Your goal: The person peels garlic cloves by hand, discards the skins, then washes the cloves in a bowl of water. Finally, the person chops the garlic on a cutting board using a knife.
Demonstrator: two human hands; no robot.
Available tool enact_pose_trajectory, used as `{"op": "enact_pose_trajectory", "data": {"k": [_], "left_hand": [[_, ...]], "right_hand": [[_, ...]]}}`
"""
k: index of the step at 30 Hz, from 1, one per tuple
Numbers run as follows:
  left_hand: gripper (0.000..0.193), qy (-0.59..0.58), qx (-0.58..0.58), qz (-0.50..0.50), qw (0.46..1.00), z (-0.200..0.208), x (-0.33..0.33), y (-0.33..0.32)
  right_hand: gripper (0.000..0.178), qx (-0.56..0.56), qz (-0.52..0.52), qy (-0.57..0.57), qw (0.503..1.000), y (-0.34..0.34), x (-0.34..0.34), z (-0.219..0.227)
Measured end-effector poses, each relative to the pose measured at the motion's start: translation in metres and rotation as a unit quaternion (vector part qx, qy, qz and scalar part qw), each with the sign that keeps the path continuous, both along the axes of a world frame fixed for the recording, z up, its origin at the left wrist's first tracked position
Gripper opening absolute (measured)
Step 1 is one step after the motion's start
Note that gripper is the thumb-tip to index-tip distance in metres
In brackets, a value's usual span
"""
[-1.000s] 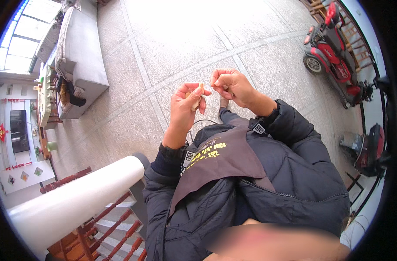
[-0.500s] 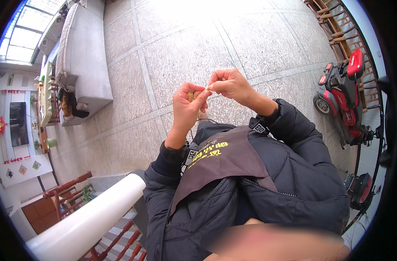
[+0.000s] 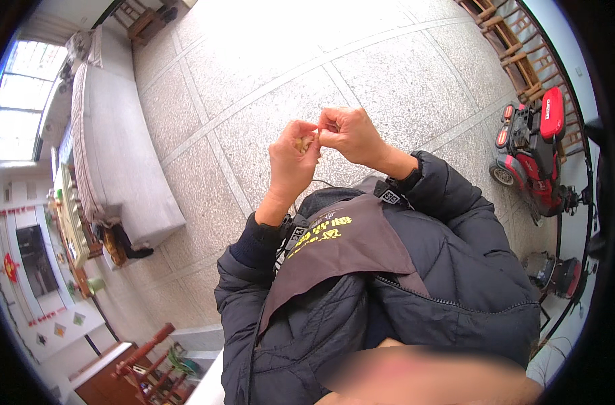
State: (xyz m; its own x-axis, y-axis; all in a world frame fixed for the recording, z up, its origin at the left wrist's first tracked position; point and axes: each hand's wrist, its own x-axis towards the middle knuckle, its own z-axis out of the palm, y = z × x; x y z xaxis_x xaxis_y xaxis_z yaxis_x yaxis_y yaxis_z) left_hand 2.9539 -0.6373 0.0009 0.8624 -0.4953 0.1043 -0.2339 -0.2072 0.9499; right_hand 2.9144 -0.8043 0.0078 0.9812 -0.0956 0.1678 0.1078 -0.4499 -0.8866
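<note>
In front of my chest, my left hand (image 3: 291,159) is closed in a loose cup around small pale yellow pieces (image 3: 303,144), whose kind I cannot make out. Its thumb and fingertips meet those of my right hand (image 3: 352,136). My right hand is curled into a pinch; whatever lies between its fingertips is too small to tell. Both hands are in mid-air over the floor. Below them, a brown apron (image 3: 334,246) covers part of my dark padded jacket.
A long grey-covered sofa (image 3: 118,142) stands to the left. On the right are a red and black mobility scooter (image 3: 533,145) and wooden chairs (image 3: 516,64). A wooden railing (image 3: 145,361) shows at the lower left. Pale speckled tiles (image 3: 273,81) make up the floor.
The view has swung round, so the sofa and railing sit differently and the white column at lower left is mostly out of view. Both hands remain together; my left fingers have curled differently around the pieces.
</note>
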Motion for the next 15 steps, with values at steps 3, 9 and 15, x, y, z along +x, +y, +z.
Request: {"op": "enact_pose_trajectory", "data": {"k": [3,9,15], "left_hand": [[0.015,0.104,-0.075,-0.019,0.992,-0.004,0.059,-0.021],[0.017,0.298,-0.228,-0.007,0.927,-0.019,0.193,-0.070],[0.017,0.335,-0.291,0.033,0.896,-0.016,0.330,-0.141]], "right_hand": [[0.014,0.050,-0.011,0.011,0.999,-0.021,0.055,-0.010],[0.011,0.423,0.036,0.136,0.895,-0.080,0.188,-0.035],[0.006,0.536,0.091,0.188,0.818,-0.165,0.334,-0.026]]}}
